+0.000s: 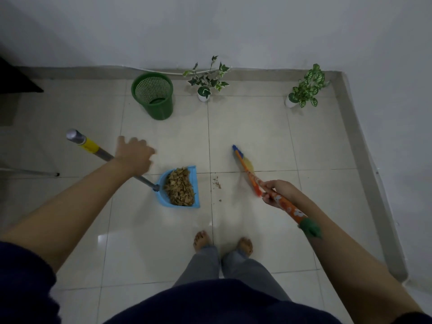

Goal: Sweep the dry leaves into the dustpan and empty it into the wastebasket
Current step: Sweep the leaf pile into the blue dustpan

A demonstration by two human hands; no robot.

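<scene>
A blue dustpan (184, 202) heaped with brown dry leaves (179, 189) sits on the tiled floor (268, 141), a few crumbs (217, 182) beside it. The left hand (134, 154) hovers spread over its long handle (102, 155); the right hand (274, 192) grips an orange broom (254, 181). The green wastebasket (153, 95) stands by the wall.

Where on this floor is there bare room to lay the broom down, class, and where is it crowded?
Free: the tiles between the broom and the right-hand potted plant, up to the skirting. Also the strip between the wastebasket and the dustpan. Crowded: around the dustpan, with leaf crumbs beside it and bare feet below.
</scene>
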